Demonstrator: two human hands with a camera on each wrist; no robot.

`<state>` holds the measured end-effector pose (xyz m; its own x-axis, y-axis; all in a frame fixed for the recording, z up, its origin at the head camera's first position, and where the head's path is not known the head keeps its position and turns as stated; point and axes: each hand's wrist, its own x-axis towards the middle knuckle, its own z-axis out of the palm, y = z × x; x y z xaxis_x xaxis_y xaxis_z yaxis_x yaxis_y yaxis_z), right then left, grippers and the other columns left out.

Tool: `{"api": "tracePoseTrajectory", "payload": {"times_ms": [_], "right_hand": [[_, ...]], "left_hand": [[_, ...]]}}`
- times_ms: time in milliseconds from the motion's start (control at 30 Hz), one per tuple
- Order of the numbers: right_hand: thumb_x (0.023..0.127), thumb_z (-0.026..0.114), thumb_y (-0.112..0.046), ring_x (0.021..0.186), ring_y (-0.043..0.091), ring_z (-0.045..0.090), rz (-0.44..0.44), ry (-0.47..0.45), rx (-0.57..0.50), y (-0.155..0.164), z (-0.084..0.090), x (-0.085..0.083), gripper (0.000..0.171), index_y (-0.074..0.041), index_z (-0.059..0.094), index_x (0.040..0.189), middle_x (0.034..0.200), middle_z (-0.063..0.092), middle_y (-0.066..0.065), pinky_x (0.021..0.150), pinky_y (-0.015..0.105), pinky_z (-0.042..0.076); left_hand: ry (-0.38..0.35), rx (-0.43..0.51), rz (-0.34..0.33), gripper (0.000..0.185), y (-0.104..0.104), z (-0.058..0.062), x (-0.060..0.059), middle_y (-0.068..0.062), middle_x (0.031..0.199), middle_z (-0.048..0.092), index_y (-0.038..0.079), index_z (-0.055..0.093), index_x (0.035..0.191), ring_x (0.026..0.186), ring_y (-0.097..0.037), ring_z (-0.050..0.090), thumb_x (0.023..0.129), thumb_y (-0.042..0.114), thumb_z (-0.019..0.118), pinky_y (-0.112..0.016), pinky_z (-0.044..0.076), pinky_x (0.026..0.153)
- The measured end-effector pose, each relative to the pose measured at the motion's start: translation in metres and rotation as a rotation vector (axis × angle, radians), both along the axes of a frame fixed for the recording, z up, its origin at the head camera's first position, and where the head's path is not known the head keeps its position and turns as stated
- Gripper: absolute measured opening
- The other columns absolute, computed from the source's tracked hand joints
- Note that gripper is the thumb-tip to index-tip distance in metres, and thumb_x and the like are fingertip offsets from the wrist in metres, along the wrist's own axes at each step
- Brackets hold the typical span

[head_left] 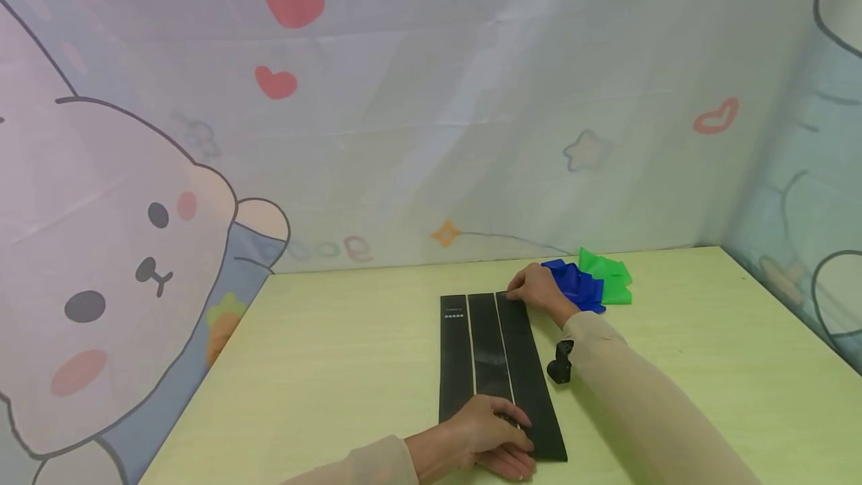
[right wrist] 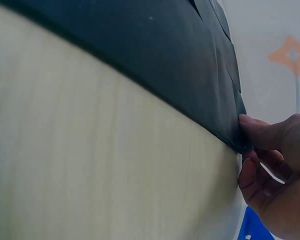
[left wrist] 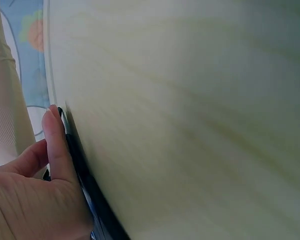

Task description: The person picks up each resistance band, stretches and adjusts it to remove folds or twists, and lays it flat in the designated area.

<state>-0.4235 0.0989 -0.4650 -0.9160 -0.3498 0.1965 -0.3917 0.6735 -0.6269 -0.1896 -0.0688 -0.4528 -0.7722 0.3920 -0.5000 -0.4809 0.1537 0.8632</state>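
Three flat black rubbery bands lie side by side on the table: the left band [head_left: 456, 358] with small pale print near its far end, the middle band [head_left: 488, 343] and the right band [head_left: 528, 365]. My right hand [head_left: 542, 292] pinches the far end of the right band between thumb and fingers; the right wrist view shows this hand [right wrist: 275, 157] at the band's corner [right wrist: 210, 110]. Across the near part of the bands rests my left hand [head_left: 488, 432], fingers extended. In the left wrist view its straight fingers [left wrist: 57, 145] lie along a black edge [left wrist: 97, 195].
A crumpled blue sheet [head_left: 581, 287] lies just beyond my right hand, beside a crumpled green sheet [head_left: 613, 279]. The pale yellow table [head_left: 323, 365] ends at a printed cloth backdrop [head_left: 404, 133]. A small black device [head_left: 560, 362] sits at my right wrist.
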Motion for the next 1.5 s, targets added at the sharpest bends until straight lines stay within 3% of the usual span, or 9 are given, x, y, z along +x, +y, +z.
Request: {"api": "tracePoseTrajectory", "payload": {"times_ms": [200,1500], "right_hand": [[0.086,0.076,-0.004,0.085,0.030,0.068,-0.023,-0.013,-0.006,0.0026,-0.0031,-0.0006,0.007,0.001,0.079,0.090,0.088,0.075,0.012,0.074,0.043,0.058],[0.088,0.073,-0.001,0.082,0.029,0.068,-0.016,-0.010,-0.027,-0.0025,-0.0013,0.0008,0.007,0.002,0.078,0.089,0.085,0.074,0.012,0.072,0.042,0.058]], "left_hand": [[0.003,0.011,-0.024,0.019,-0.0001,0.0018,0.0008,-0.023,0.084,0.073,0.005,0.065,0.103,0.058,-0.014,0.070,0.087,-0.004,0.071,-0.026,0.059,0.050],[0.087,-0.049,0.001,0.019,0.0047,0.0022,0.0069,-0.022,0.076,0.072,0.006,0.064,0.099,0.052,-0.013,0.067,0.085,-0.006,0.071,-0.025,0.057,0.045]]}}
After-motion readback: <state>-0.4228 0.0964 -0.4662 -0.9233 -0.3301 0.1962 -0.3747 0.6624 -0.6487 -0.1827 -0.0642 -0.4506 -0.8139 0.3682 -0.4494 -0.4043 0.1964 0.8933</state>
